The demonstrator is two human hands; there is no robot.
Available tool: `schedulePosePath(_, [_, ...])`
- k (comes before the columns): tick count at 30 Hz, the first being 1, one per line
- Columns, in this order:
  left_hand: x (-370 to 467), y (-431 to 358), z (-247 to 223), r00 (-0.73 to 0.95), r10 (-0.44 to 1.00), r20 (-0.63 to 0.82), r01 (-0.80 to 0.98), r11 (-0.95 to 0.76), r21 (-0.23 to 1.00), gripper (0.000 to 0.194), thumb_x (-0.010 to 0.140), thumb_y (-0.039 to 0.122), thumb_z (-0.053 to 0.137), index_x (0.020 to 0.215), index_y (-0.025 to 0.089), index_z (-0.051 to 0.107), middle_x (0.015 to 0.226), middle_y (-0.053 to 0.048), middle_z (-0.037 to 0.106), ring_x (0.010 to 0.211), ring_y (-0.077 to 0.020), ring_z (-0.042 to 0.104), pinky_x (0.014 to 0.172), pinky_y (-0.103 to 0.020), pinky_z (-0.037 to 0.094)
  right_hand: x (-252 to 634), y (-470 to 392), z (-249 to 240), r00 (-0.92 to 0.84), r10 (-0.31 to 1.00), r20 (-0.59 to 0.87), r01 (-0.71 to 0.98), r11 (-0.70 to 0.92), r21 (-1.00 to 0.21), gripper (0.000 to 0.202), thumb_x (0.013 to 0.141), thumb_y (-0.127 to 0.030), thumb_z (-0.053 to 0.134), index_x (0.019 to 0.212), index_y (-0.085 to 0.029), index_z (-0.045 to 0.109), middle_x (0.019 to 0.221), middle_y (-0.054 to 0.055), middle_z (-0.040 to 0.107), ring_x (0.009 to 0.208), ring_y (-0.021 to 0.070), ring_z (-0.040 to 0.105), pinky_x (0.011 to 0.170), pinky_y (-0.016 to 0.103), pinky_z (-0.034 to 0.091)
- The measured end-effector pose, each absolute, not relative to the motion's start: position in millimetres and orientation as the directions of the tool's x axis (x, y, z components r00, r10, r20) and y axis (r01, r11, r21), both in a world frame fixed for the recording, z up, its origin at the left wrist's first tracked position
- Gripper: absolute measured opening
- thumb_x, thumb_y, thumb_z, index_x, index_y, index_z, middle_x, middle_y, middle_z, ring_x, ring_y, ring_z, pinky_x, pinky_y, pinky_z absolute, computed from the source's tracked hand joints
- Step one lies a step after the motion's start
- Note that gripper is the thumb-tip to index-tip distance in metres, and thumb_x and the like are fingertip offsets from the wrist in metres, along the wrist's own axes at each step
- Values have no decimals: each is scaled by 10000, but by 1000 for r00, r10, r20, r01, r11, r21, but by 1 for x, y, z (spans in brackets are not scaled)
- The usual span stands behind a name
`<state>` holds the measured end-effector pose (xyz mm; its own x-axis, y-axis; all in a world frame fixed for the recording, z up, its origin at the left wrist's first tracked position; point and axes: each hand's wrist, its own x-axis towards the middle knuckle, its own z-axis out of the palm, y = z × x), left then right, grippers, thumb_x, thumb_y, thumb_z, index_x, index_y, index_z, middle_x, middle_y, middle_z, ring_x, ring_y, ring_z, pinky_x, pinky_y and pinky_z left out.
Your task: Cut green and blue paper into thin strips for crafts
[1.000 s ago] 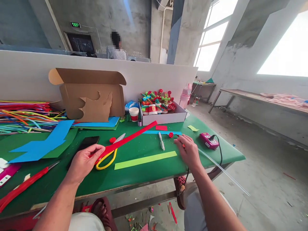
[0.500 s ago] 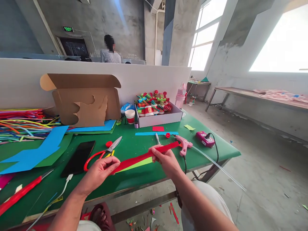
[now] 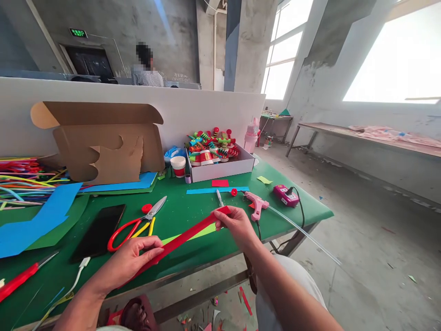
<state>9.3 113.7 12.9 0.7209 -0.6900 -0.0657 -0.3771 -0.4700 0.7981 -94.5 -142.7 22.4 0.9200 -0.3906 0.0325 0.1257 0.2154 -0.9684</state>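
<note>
Red strip (image 3: 193, 232) has slid leftward: right hand (image 3: 236, 223) now pinches its far-right end, left hand (image 3: 138, 258) pinches nearer, long axis slanting near-left to far-right over the desk (image 3: 310, 209).

Seen from the head of the person at work, a single camera looks forward and down across a green table (image 3: 203, 202), near enough that both forearms (image 3: 282, 289) rise from the bottom edge, with the left hand (image 3: 134, 257) and right hand (image 3: 237, 225) below mid-height. The wide view runs from a pale-clad knee (image 3: 299, 269) over a white partition (image 3: 206, 105) to a concrete wall (image 3: 172, 37), and rightward past the table's end to floor (image 3: 372, 257), bench (image 3: 330, 130) and bright windows (image 3: 396, 64).
</note>
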Motion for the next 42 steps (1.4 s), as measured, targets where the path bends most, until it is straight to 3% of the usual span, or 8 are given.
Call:
schedulePosePath(7, [34,109,28,778,-628,-18,-370,-480,796,469,785,652,507,695,209,632,628,-2,636,602,-176,566,574,-249,417,-97,-161,31,659,-717,226,345,21,-938,311,714,-485,763,730,-188,672,677,-7,637,530,96,520,534,244,434])
schedulePosePath(12, [87,36,51,776,-611,158,-619,-687,380,294,867,342,421,738,198,643,706,-35,688,668,-201,619,574,-268,420,-94,-122,17,907,-411,98,149,94,-984,295,737,-470,704,691,-190,624,631,-11,616,493,93,487,490,231,386])
schedulePosePath(16, [124,-42,44,723,-664,191,-691,-691,214,255,863,202,450,766,182,685,910,-100,715,940,-248,633,760,-310,461,-96,-92,11,975,-211,75,86,43,-995,200,781,-378,626,709,-191,623,619,-17,603,517,93,476,506,222,366])
schedulePosePath(21, [136,-101,23,653,-739,168,-753,-657,35,267,911,149,442,931,144,708,1094,-165,673,1124,-285,581,918,-384,455,-98,-95,14,977,-213,28,41,57,-998,149,783,-308,577,698,-187,596,620,-13,595,511,91,467,489,217,344])
schedulePosePath(29, [113,-119,0,573,-819,-38,-813,-561,-154,272,932,366,604,1100,154,633,1116,-67,657,993,-196,639,885,-425,537,-106,-102,18,980,-200,17,37,101,-994,123,791,-272,591,709,-181,612,629,-19,608,508,83,475,488,204,355])
schedulePosePath(32, [103,-118,13,567,-823,12,-804,-557,-210,147,916,191,572,996,133,681,1039,-108,697,1023,-241,637,881,-419,513,-102,-105,15,971,-239,20,42,91,-995,116,788,-253,604,695,-185,615,613,-29,607,492,77,474,481,200,355])
schedulePosePath(36, [93,-89,47,598,-792,123,-745,-606,-278,281,801,15,473,899,112,718,960,-207,721,1002,-327,644,797,-415,483,-95,-106,7,966,-258,-25,30,207,-978,226,750,-375,705,661,-193,605,577,-36,601,458,77,475,457,206,359])
schedulePosePath(42, [33,-11,68,637,-720,276,-650,-694,-311,294,886,117,398,920,153,687,865,-150,705,872,-299,648,702,-374,443,-88,-95,5,982,-126,-142,-19,680,-733,498,634,-566,820,857,-145,676,773,31,684,616,112,632,638,255,512])
